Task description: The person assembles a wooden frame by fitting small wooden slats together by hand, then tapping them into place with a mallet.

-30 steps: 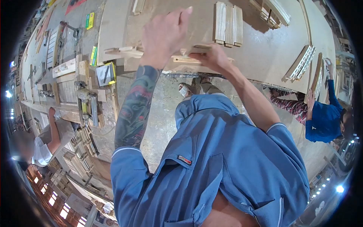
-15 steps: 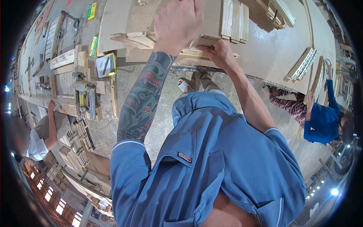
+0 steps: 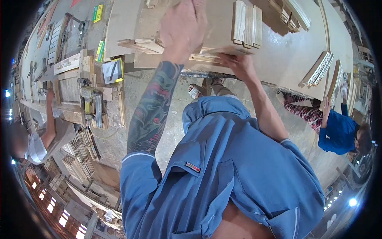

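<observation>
My left hand (image 3: 184, 30), at the end of a tattooed forearm, is closed in a fist over the worktable (image 3: 286, 59). Its fingertips are turned away, so what it holds, if anything, is hidden. To the right and nearer the table edge, my right hand (image 3: 242, 67) pinches a short wooden slat (image 3: 232, 50), slightly blurred. Beneath that slat a wooden rail (image 3: 205, 59) lies along the front edge. Pale wooden pieces (image 3: 141, 45) stick out left of my left wrist. Just beyond my right hand lies a bundle of wooden slats (image 3: 247, 24).
More slats (image 3: 292, 16) and a stack of grooved strips (image 3: 319, 68) lie to the right. A person in blue (image 3: 338, 133) works there; another person (image 3: 41, 137) stands at the left. A clamp-like tool (image 3: 88, 101) and a white-and-yellow box (image 3: 113, 70) sit at left.
My right hand has drawn slightly toward me and right, and its slat has swung to a flatter angle. My left fist has shifted a little left. The left person's hand has moved further over the bench.
</observation>
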Action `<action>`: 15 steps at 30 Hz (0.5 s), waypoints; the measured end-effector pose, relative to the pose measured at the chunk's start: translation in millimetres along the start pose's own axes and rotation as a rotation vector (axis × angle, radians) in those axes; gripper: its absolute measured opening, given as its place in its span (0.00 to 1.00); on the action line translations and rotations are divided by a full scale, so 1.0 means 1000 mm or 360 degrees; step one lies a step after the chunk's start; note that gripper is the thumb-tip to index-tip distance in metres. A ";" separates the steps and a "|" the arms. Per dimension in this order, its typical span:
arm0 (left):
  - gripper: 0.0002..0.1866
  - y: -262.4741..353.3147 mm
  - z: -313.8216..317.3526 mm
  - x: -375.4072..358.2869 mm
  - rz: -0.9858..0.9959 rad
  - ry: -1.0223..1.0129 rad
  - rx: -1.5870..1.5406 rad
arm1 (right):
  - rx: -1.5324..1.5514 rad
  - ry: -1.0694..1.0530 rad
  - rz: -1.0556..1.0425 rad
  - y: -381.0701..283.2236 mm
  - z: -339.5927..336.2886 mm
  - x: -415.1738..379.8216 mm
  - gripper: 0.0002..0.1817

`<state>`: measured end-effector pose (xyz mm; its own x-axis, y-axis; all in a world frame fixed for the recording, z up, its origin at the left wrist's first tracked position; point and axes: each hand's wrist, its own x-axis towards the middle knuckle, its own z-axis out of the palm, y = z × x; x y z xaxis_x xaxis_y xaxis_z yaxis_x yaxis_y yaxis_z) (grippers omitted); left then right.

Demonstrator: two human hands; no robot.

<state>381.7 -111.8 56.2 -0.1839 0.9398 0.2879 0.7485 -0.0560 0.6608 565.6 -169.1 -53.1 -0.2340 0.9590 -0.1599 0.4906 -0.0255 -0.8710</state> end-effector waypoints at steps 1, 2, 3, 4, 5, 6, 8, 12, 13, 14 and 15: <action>0.26 0.002 -0.002 0.000 -0.0074 -0.0031 0.0146 | 0.0207 0.0063 -0.0140 0.013 0.001 0.003 0.16; 0.26 0.003 -0.004 0.004 -0.0069 -0.0024 0.0160 | 0.0425 0.0138 -0.0266 0.020 0.005 0.004 0.17; 0.23 0.008 -0.004 0.003 0.0077 0.0010 0.0070 | -0.0059 0.0012 -0.0058 -0.021 -0.008 0.005 0.17; 0.20 0.011 -0.005 0.000 0.0227 0.0055 -0.0026 | 0.0211 -0.0055 -0.0036 0.016 0.001 0.017 0.17; 0.20 0.012 -0.006 0.000 0.0239 0.0061 -0.0026 | 0.0323 -0.0081 0.0029 0.007 -0.009 0.018 0.18; 0.19 0.013 -0.008 -0.001 0.0256 0.0031 -0.0049 | 0.0433 -0.0102 0.0092 -0.002 -0.019 0.018 0.19; 0.19 0.014 -0.009 0.002 0.0286 0.0019 -0.0083 | 0.0497 0.0029 0.0109 0.010 -0.028 0.013 0.20; 0.18 0.009 -0.004 0.000 0.0346 -0.0009 -0.0016 | 0.0814 0.0375 0.0074 0.019 -0.032 -0.003 0.26; 0.17 0.008 -0.004 0.000 0.0377 0.0000 0.0029 | 0.0825 0.0405 -0.0105 0.021 -0.029 -0.004 0.27; 0.17 0.009 -0.005 0.000 0.0377 0.0002 0.0028 | 0.0823 0.0405 -0.0106 0.021 -0.032 -0.005 0.27; 0.17 0.012 -0.008 0.000 0.0355 -0.0039 0.0036 | 0.0642 0.0394 -0.0095 0.022 -0.037 -0.006 0.26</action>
<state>385.6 -114.6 69.3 0.0031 0.9129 0.4082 0.7829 -0.2562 0.5669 608.7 -165.2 -54.6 -0.0212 0.9993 -0.0311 0.1059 -0.0287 -0.9940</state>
